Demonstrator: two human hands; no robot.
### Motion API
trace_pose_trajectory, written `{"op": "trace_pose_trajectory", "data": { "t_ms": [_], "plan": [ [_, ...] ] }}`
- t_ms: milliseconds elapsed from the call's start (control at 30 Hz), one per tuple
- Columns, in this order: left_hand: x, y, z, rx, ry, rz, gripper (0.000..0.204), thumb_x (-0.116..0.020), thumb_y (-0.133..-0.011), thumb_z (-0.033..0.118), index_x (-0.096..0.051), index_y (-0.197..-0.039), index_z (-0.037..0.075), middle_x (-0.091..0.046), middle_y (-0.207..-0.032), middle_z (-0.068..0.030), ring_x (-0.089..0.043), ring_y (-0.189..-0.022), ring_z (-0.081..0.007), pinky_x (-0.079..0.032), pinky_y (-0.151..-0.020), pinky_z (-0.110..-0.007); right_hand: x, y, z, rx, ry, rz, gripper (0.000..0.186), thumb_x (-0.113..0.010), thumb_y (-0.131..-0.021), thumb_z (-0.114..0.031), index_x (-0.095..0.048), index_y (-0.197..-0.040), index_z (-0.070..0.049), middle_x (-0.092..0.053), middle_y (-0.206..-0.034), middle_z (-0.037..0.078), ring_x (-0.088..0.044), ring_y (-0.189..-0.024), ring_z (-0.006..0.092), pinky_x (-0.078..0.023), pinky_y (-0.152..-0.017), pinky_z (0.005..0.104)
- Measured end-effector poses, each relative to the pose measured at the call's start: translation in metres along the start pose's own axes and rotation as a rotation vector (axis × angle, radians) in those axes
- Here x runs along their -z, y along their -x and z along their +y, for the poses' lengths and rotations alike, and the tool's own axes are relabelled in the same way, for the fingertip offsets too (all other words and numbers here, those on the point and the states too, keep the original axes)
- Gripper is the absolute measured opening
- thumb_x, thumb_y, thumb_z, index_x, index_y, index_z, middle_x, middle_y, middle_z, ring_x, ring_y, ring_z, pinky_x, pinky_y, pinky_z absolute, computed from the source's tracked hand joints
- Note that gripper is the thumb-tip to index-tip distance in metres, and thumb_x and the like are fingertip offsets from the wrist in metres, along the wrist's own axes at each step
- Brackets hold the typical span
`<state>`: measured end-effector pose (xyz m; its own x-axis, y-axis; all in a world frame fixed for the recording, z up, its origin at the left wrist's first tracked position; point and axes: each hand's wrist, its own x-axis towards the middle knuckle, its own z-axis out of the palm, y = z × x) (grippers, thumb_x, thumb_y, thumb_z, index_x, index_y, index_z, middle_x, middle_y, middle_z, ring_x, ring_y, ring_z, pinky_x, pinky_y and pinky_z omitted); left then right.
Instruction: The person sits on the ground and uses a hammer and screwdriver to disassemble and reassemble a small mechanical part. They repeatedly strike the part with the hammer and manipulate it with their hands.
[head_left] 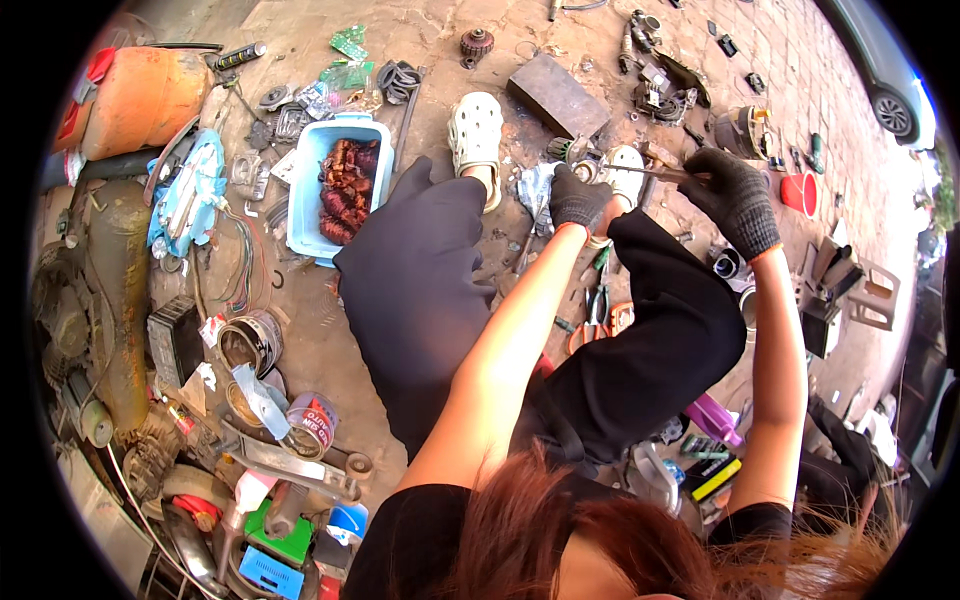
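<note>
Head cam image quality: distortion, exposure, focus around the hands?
Head view: black fisheye border, car tilted near it; head view: left forearm bright, right trouser leg nearly featureless black; head view: gloved left hand and right hand reasonably sharp, fine detail too small to judge.

Head camera: fisheye, worn on the head, facing downward.
Near: hair [510, 515], close to lens.
Far right: car [885, 60].

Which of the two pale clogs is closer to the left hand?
The right-foot clog, just to the right of the gloved left hand. The left-foot clog sits farther off, toward the light-blue basin.
</note>
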<state>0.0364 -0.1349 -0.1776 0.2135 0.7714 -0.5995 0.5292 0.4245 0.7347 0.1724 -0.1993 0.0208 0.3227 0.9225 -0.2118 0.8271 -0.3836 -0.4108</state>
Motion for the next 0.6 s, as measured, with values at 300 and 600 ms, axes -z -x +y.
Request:
{"op": "trace_pose_trajectory", "data": {
  "t_ms": [300,600],
  "plan": [
    [-0.043,-0.045,-0.009,0.226,0.047,0.038,0.064,-0.071,-0.061,0.026,-0.046,-0.112,-0.005,-0.059,-0.107,-0.0289,-0.059,-0.101,-0.0424,-0.049,-0.086,-0.044,-0.021,-0.105,0.043,0.064,0.174,-0.201,0.032,-0.071,-0.076,-0.029,-0.065,-0.092,-0.002,-0.067,-0.087,0.016,-0.066,-0.083,0.0292,-0.051,-0.075,0.0364],
    [-0.061,-0.052,0.015,0.213,-0.129,0.150,0.062,-0.072,-0.065,0.022,-0.043,-0.115,-0.001,-0.053,-0.111,-0.0236,-0.055,-0.104,-0.0390,-0.049,-0.087,-0.043,-0.023,-0.115,0.097,-0.123,-0.120,-0.221,0.022,-0.074,-0.076,-0.017,-0.067,-0.092,-0.004,-0.068,-0.084,0.006,-0.062,-0.079,0.0116,-0.050,-0.074,0.0273]
  ]
}}
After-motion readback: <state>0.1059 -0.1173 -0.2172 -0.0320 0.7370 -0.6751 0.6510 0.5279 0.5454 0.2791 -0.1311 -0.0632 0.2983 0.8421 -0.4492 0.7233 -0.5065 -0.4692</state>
